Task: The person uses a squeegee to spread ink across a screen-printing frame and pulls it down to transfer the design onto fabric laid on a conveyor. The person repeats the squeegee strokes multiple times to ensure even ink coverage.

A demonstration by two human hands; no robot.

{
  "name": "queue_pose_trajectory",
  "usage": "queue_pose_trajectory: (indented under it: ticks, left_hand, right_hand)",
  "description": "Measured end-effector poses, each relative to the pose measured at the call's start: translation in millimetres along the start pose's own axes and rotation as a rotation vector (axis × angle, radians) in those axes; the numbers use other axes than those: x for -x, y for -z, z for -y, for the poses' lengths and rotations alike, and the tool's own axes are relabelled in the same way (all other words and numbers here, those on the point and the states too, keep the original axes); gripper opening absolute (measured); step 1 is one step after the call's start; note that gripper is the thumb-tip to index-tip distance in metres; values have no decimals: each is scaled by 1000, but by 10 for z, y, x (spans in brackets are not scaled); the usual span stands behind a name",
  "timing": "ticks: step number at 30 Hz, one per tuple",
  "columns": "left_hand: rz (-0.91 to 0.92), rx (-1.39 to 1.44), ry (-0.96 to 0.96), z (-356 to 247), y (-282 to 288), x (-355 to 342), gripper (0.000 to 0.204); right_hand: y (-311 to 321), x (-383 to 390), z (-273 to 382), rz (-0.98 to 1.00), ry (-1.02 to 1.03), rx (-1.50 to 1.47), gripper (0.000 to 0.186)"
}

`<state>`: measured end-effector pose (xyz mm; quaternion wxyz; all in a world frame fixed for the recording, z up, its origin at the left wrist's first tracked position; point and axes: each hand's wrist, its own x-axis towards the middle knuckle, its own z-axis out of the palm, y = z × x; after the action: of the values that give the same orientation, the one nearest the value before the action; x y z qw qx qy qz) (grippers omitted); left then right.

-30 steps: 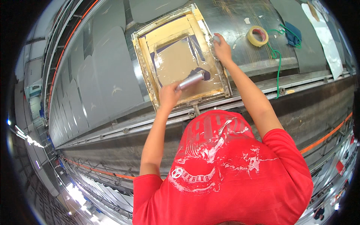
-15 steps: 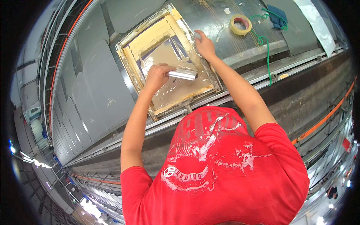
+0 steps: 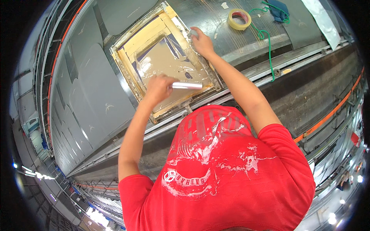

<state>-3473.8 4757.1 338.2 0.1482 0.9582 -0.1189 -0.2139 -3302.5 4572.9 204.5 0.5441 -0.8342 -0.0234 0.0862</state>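
Observation:
A screen printing frame [image 3: 127,69] lies tilted on the long table, its inner borders covered with yellowish tape. Wet beige ink [image 3: 163,57] is spread over its mesh, with a small dark patch showing through near the right. My left hand [image 3: 158,89] is closed around one end of a pale, flat-bladed squeegee [image 3: 187,85]. The squeegee lies crosswise over the ink in the near part of the frame. My right hand [image 3: 202,43] grips the frame's right side rail, fingers curled at its outer edge; the fingertips are partly hidden.
Right of the frame sits a roll of yellowish tape [image 3: 239,19]. Green cord [image 3: 269,54] trails from a dark blue cloth [image 3: 278,10] over the table's near edge. Grey sheets [image 3: 92,84] cover the table to the left. A metal rail [image 3: 246,87] runs along the near edge.
My left hand has drawn the squeegee nearer to me across the ink, and a dark patch behind it is now uncovered. My right hand stays on the frame. The whole view has shifted slightly.

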Motion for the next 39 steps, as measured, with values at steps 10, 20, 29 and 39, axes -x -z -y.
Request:
queue_pose_trajectory:
  ticks: [10,20,29,39]
  left_hand:
    - [-291,154,159,-494,-834,420,39]
    - [-578,125,482,-454,-1054,458,30]
    - [-595,177,431,-518,-1072,411,36]
    - [-548,110,316,11,-488,-15,39]
  right_hand:
    - [-90,5,-61,-47,46,9,42]
    - [-68,7,-70,-23,40,10,42]
    - [-9,3,-45,41,-44,-49,40]
    - [-16,-41,-27,-1,-45,-93,31]
